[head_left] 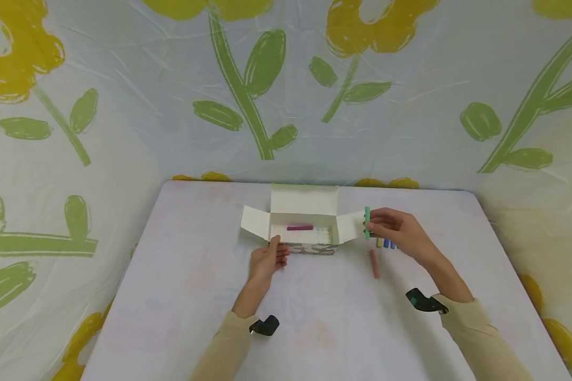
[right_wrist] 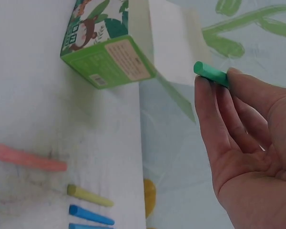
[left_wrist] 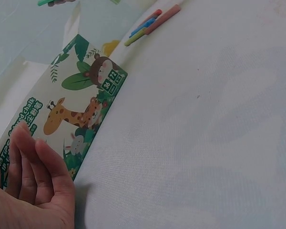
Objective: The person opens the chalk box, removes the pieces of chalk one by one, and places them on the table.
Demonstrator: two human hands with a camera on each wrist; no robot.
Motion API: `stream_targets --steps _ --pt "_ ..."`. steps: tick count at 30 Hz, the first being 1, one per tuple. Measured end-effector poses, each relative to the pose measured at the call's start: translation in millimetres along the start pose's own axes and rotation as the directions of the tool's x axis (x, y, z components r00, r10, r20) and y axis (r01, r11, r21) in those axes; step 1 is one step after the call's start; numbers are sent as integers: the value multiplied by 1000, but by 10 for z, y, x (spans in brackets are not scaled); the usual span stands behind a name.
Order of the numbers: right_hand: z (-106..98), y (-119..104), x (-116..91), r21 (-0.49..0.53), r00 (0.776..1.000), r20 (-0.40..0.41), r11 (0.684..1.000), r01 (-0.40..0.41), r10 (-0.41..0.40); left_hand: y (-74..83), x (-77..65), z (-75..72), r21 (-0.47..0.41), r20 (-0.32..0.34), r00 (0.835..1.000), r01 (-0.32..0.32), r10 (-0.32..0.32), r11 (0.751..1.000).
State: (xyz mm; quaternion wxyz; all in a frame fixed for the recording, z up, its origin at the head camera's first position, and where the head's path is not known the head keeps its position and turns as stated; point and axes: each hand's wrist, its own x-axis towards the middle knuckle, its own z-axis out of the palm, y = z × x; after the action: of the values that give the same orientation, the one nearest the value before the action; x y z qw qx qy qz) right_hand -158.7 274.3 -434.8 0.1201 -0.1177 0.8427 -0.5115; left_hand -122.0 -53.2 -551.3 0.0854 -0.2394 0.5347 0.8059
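Observation:
An open chalk box, printed with cartoon animals, stands on the table with its lid and side flaps spread. My left hand grips its front left corner, thumb at the rim and fingers against the front wall. Inside, a purple chalk stick lies across a row of whitish sticks, some with greenish ends. To the right of the box, my right hand pinches a green chalk stick between thumb and fingertips, raised above the table near the right flap.
Below the right hand, a pink chalk stick lies on the table, close to a yellow-green stick and a blue stick. Flower-printed cloth hangs behind the table and along both sides.

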Motion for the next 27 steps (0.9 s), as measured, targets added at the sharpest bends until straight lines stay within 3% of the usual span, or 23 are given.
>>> stream_targets --steps 8,18,24,27 --pt "-100 136 -164 -17 996 -24 996 -85 85 -1 -2 8 16 -12 1000 2 -2 1000" --pt "-80 534 -354 61 995 -52 995 -80 83 -7 6 10 19 -6 1000 13 -13 1000" --pt "-4 767 -487 41 994 -35 994 -101 102 8 -15 5 20 -17 1000 14 -14 1000" --pt "22 853 -515 -29 991 -48 991 -129 127 13 -18 10 27 -15 1000 8 -8 1000"
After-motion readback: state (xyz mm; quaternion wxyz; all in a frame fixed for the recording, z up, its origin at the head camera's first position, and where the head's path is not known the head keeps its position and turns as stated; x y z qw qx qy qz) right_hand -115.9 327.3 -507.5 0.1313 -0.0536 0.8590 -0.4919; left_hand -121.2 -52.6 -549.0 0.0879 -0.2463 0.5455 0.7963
